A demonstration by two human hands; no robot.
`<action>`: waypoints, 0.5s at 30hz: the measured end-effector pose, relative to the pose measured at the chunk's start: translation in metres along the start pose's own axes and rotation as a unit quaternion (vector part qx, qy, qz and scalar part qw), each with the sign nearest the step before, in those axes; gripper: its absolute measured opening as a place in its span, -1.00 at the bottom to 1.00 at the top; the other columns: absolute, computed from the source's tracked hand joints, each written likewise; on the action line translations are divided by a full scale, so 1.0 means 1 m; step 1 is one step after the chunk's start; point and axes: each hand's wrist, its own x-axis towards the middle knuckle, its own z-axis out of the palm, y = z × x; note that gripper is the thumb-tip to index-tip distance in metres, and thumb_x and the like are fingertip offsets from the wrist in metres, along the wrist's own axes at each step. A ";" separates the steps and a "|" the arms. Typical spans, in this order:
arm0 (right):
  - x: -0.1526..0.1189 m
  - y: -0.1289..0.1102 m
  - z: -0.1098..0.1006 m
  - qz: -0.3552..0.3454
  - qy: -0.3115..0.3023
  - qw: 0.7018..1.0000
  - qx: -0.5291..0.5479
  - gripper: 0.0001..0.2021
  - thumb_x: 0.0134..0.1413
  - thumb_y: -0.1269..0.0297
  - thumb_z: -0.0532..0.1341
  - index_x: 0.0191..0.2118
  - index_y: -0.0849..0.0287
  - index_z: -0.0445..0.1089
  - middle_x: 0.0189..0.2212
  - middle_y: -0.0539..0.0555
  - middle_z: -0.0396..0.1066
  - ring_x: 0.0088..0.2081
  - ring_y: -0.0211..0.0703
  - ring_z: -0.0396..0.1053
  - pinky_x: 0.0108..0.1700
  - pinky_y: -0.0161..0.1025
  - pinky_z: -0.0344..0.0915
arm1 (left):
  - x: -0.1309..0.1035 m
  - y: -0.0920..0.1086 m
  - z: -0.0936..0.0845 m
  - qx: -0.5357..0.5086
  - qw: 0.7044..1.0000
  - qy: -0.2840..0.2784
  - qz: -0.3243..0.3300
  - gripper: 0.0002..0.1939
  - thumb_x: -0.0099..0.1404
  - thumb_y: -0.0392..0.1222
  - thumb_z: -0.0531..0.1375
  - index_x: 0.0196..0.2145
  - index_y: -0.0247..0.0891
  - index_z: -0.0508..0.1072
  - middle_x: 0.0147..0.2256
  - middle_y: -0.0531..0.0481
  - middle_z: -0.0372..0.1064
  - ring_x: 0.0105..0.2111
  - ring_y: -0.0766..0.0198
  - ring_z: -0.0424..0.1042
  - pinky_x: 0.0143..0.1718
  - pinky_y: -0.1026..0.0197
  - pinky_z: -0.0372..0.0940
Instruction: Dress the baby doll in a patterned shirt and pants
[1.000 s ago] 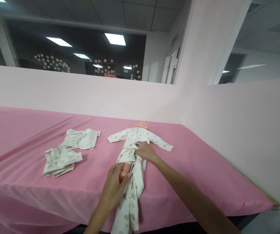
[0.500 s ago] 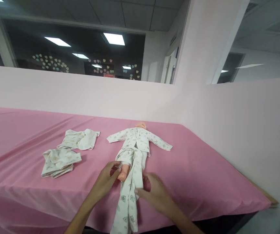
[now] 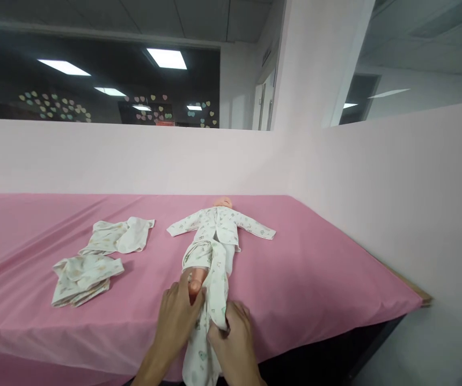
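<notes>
A doll in a white patterned top lies on its back, sleeves spread, its head toward the wall. White patterned trousers are partly on it and trail over the table's front edge. One bare foot shows below a bunched trouser leg. My left hand is around that foot, fingers at its left side and thumb near the cloth; exactly what it grips is unclear. My right hand is closed on the trousers' loose leg, thumb and fingers pinching the fabric.
Two folded white patterned cloth bundles, one farther back and one nearer, lie left of the doll on the pink-covered table. A pale wall with windows stands behind and to the right.
My left hand has turned over the foot, its fingers now beside it. My right hand has moved down and left and closed on the cloth. The camera view has shifted slightly right.
</notes>
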 end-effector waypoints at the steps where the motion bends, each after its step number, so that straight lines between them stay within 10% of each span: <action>1: 0.003 -0.003 -0.007 0.031 -0.035 0.998 0.048 -0.88 -0.06 0.43 0.13 -0.40 0.11 0.39 -0.42 0.06 0.41 -0.30 -0.02 0.37 -0.19 -0.10 0.31 | 0.002 0.001 -0.003 -0.010 1.000 -0.001 -0.009 -0.67 0.33 -0.05 0.01 -0.02 -0.17 0.34 -0.32 -0.09 0.44 -0.29 0.02 0.43 -0.28 0.08 0.22; 5: 0.023 -0.013 -0.047 0.090 -0.110 0.975 0.169 -0.77 -0.04 0.37 0.09 -0.21 0.11 0.38 -0.37 0.00 0.44 -0.34 -0.13 0.37 -0.32 -0.25 0.30 | 0.011 0.000 -0.014 -0.038 0.999 -0.001 -0.036 -0.71 0.33 -0.06 -0.02 -0.04 -0.11 0.33 -0.33 -0.02 0.46 -0.34 0.09 0.44 -0.35 0.17 0.22; 15: 0.127 -0.021 -0.130 -0.040 0.057 0.996 -0.056 -0.84 0.04 0.33 0.01 -0.27 0.09 0.29 -0.30 0.02 0.42 -0.26 -0.10 0.34 -0.23 -0.21 0.22 | 0.010 -0.002 -0.009 -0.051 0.995 0.065 -0.049 -0.71 0.33 0.04 0.00 -0.17 -0.13 0.39 -0.31 -0.06 0.48 -0.34 0.08 0.45 -0.39 0.17 0.24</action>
